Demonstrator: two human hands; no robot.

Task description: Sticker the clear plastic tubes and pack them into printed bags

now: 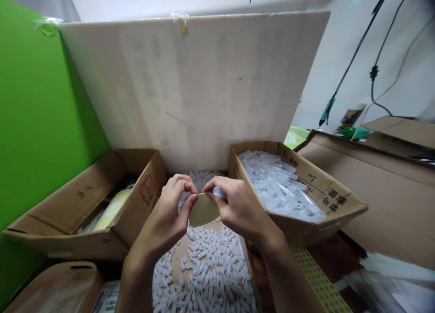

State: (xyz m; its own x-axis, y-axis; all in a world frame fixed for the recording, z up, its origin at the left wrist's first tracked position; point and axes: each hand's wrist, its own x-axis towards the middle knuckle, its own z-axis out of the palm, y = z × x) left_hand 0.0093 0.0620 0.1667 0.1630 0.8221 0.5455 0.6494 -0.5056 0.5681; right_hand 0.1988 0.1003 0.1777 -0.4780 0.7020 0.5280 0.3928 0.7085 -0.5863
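Observation:
My left hand is closed, with thumb and index finger pinching the top edge of a tan, paper-like sheet that hangs in a curve between both hands. My right hand is closed around a translucent plastic tube, whose round end points towards me. Its thumb and index fingertips come close to the sheet's top right edge; whether they grip it too I cannot tell. Under the hands, many small whitish plastic pieces lie spread over a brown cardboard surface.
To the right, a cardboard box holds many translucent tubes. An open box at left contains a yellowish item. A white panel stands behind, a green panel at left. Cables hang at upper right.

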